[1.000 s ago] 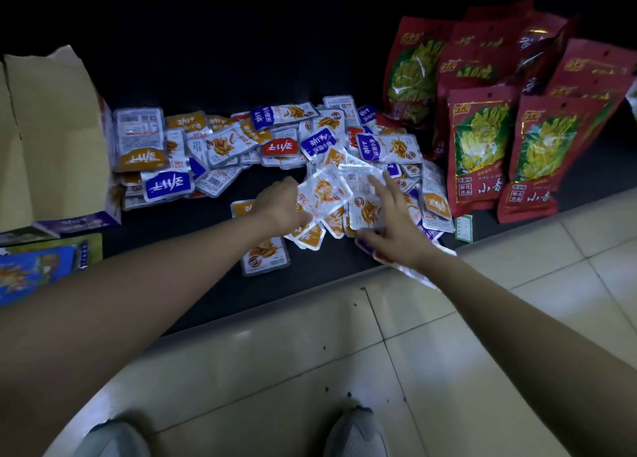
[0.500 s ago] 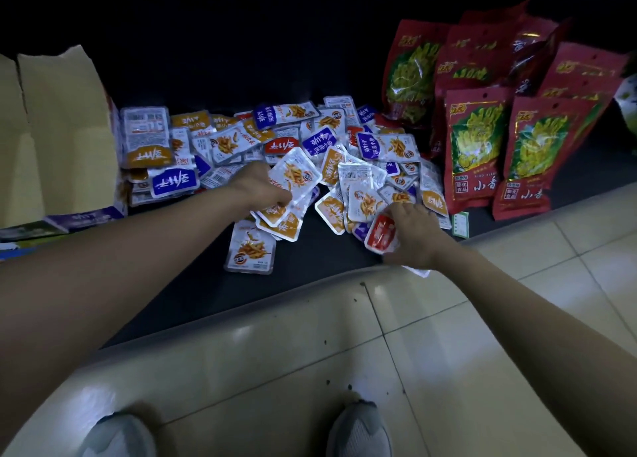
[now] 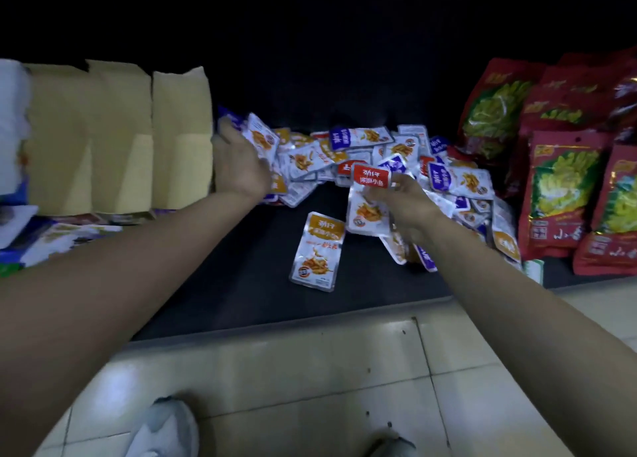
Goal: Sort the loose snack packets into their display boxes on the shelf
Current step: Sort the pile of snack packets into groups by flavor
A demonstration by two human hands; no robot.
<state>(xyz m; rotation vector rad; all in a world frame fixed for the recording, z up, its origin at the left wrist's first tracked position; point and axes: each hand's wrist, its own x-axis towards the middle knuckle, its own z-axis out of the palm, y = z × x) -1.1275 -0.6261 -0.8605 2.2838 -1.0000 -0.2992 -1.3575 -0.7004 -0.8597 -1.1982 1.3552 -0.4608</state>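
Your right hand (image 3: 408, 206) pinches a red-topped packet (image 3: 368, 186) over the loose pile (image 3: 396, 153); your left hand (image 3: 238, 167) grips several packets (image 3: 262, 136) just beside the cardboard display box (image 3: 179, 129) on the dark shelf (image 3: 241, 277). One orange-topped packet (image 3: 317, 250) lies apart.

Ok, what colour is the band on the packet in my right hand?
Red with white lettering, on the packet in the right hand; head view.
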